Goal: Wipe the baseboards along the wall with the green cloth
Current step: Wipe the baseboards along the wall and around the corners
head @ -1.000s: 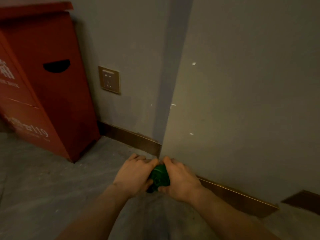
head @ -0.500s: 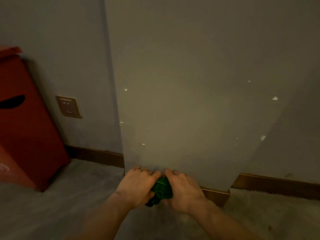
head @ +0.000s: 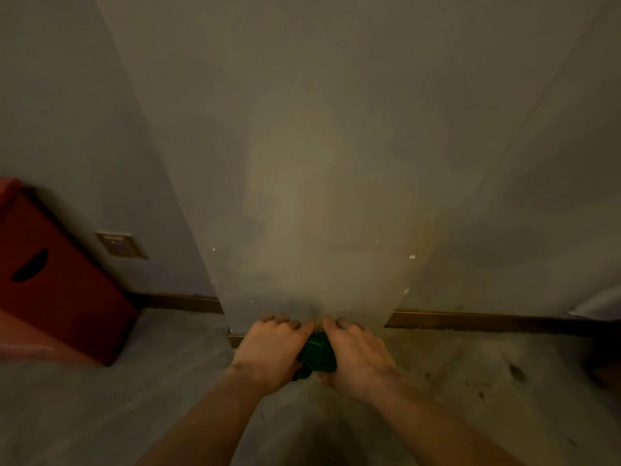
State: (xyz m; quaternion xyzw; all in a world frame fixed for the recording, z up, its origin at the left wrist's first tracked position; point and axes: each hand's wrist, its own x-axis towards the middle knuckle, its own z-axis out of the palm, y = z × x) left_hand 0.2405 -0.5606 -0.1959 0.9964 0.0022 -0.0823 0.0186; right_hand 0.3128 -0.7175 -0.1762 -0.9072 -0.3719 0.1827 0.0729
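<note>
So we had both hands down at the foot of the wall, right where the projecting pillar face (head: pixel 312 196) met the floor (head: pixel 100 415). The left hand (head: pixel 268 351) and right hand (head: pixel 356 358) were curled in toward each other with the green cloth (head: pixel 317 356) bunched up between them, each one closed around its side of the wad, fingertips (head: pixel 279 320) pushed up against the bottom edge of the wall. Only a small dark green lump of the cloth showed between the 2 palms, the rest was hidden under the hands. It sat low against the pillar's base, where a short sliver of baseboard (head: pixel 235 338) peeked out just left of the left hand. We could also see more of the brown baseboard running off along the recessed wall on the right (head: pixel 487 320) and another stretch on the left (head: pixel 181 302). Off to the left stood a red box (head: pixel 60 290) with a dark slot in it, tilted in our view, and a wall socket (head: pixel 121 244) sat just beside it. Lighting was dim and the picture soft, so the finer detail was hard to make out.
</note>
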